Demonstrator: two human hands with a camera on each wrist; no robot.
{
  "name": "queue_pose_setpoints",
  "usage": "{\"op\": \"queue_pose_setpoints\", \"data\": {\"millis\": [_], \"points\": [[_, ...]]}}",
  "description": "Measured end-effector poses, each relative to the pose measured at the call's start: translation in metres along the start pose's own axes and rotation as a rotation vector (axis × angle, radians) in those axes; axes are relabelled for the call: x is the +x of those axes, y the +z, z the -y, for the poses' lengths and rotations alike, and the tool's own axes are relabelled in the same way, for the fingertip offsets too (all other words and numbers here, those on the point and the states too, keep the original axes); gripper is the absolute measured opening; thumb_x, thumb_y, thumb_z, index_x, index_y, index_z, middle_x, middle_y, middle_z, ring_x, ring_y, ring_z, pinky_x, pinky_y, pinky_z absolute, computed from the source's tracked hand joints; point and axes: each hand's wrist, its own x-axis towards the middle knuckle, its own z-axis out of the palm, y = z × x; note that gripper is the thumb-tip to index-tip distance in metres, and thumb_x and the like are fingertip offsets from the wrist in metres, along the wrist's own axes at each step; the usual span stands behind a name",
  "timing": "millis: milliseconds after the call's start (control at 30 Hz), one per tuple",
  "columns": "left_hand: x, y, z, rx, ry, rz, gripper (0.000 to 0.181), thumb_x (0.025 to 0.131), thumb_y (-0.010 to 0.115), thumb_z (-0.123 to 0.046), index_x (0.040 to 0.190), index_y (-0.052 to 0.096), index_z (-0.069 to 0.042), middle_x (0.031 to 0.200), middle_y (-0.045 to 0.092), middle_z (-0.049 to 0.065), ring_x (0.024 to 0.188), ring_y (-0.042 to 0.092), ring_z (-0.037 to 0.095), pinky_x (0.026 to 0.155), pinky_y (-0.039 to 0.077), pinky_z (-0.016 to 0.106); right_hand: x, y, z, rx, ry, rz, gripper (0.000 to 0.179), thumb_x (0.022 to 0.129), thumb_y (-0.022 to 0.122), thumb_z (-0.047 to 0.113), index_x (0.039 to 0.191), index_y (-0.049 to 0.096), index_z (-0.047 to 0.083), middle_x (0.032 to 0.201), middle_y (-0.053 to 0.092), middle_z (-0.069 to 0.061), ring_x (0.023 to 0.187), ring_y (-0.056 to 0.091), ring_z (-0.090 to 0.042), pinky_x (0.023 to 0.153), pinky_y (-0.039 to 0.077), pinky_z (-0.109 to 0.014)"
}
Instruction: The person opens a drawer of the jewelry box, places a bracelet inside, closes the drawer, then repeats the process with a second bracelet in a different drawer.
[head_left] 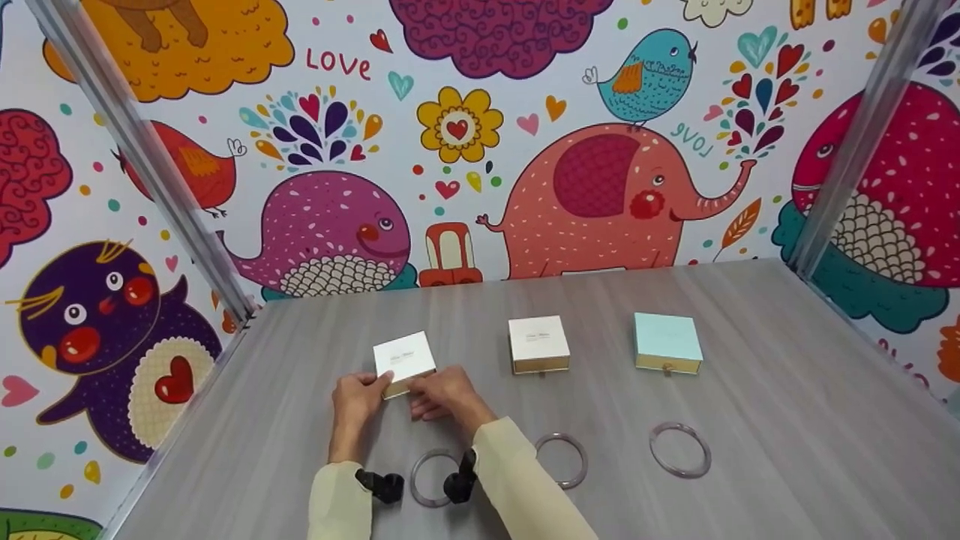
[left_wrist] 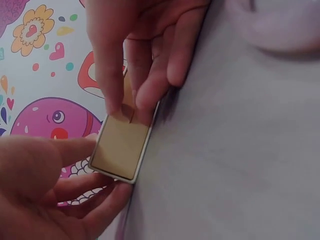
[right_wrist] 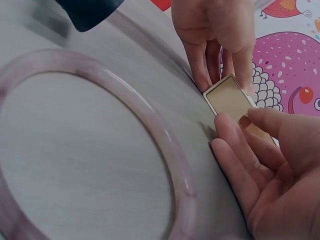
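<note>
A small white gift box [head_left: 403, 355] with a gold front stands at the left of the table between both hands. My left hand [head_left: 355, 401] grips it by its left end, thumb on one side and fingers on the other. At the middle of the gold front [left_wrist: 120, 147], my right hand [head_left: 448, 396] pinches a small brown pull tab [right_wrist: 245, 121] between thumb and fingers. The box looks closed. Below the wrists lies a pale purple bangle [head_left: 414, 480], partly covered by a black wrist camera; it looms large in the right wrist view.
Farther right stand another white box [head_left: 538, 337] and a mint-green box [head_left: 667, 337], each with a gold front. A second bangle [head_left: 583, 459], partly behind the right sleeve, and a third bangle [head_left: 706, 454] lie nearer. A patterned wall [head_left: 465, 195] borders the grey table [head_left: 787, 390].
</note>
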Motion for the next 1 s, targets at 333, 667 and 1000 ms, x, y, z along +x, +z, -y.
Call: {"op": "queue_pose_setpoints", "data": {"millis": [333,667,1000], "points": [[0.001,-0.004,0.001,-0.009,-0.009,-0.003,0.043,0.091,0.07,-0.03,0.105,0.073,0.01,0.108,0.073,0.027,0.087,0.066,0.03,0.069,0.049,0.03,0.001,0.004,0.002,0.001,-0.011,-0.021,0.012,0.087,0.072,0.006,0.076,0.072,0.001,0.059,0.071,-0.008,0.054,0.071,-0.014,0.05,0.057,-0.025],[-0.001,0.001,0.001,-0.003,-0.003,-0.018,0.042,0.091,0.071,-0.031,0.104,0.074,0.009,0.106,0.074,0.025,0.088,0.067,0.032,0.068,0.049,0.031,0.006,-0.002,-0.004,0.015,-0.033,0.001,0.011,0.088,0.074,0.008,0.079,0.073,0.0,0.063,0.073,-0.009,0.05,0.067,-0.01,0.049,0.056,-0.024],[0.0,0.002,0.004,-0.009,-0.031,-0.007,0.043,0.09,0.07,-0.033,0.105,0.074,0.008,0.11,0.073,0.026,0.093,0.067,0.032,0.075,0.05,0.034,0.005,-0.001,-0.008,0.019,-0.035,-0.006,0.012,0.087,0.075,0.006,0.077,0.073,-0.001,0.061,0.072,-0.009,0.054,0.07,-0.013,0.05,0.057,-0.025]]}}
